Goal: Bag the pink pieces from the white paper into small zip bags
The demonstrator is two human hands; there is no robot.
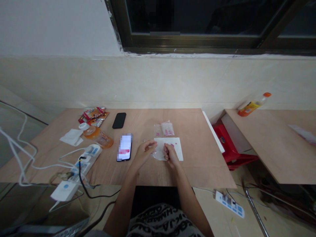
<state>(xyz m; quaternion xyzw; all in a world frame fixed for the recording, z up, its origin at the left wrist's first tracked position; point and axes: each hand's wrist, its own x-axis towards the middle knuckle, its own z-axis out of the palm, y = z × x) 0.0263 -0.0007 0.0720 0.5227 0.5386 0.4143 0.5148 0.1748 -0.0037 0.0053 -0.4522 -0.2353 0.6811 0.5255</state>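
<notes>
Both my hands meet over the middle of the wooden table (192,164). My left hand (144,152) pinches the edge of a small clear plastic bag (158,153), fingers closed on it. My right hand (170,154) is also closed, its fingertips at the same bag. The bag lies over a white sheet of paper (175,147) dotted with a few small pink pieces. Just behind the sheet lie two more small clear bags (165,129) with pink bits inside.
A lit phone (124,147) lies left of my hands, a dark phone (119,120) farther back. Orange bottle (98,136), snack packets (93,116), a tissue (72,137), and a power strip (86,158) with cables fill the left side. A red stool (228,144) and second table (269,144) stand right.
</notes>
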